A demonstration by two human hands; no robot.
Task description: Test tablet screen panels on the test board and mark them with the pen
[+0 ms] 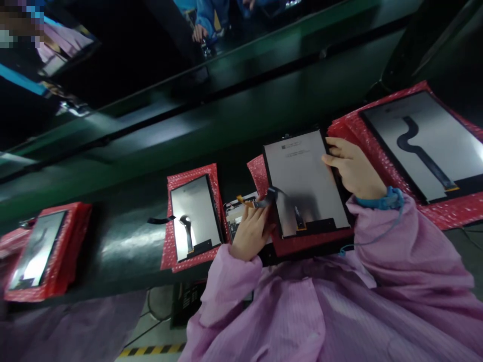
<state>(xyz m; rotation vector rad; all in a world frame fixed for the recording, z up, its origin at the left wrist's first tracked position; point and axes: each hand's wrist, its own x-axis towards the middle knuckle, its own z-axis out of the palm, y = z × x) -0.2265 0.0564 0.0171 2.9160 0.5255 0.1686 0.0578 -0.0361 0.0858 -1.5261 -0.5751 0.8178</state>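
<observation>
My right hand (352, 168) grips the right edge of a grey-backed display panel (298, 176), thumb on its back face. The panel is tilted, its back facing me. A dark flex cable (269, 195) runs from it to the left. The fingers of my left hand (249, 230) are closed at the cable's gold-coloured end. Beneath that hand lies a small device with a circuit board (234, 216), partly covered by my fingers. Red bubble wrap (258, 173) shows behind and under the held panel.
Left of my hands, another panel (196, 216) with a cable lies on red bubble wrap. A larger panel (433, 141) rests on bubble wrap at right. Farther left stands a bubble-wrap stack (66, 251) topped by a panel. A co-worker's hand (199, 33) shows across the dark bench (124, 241).
</observation>
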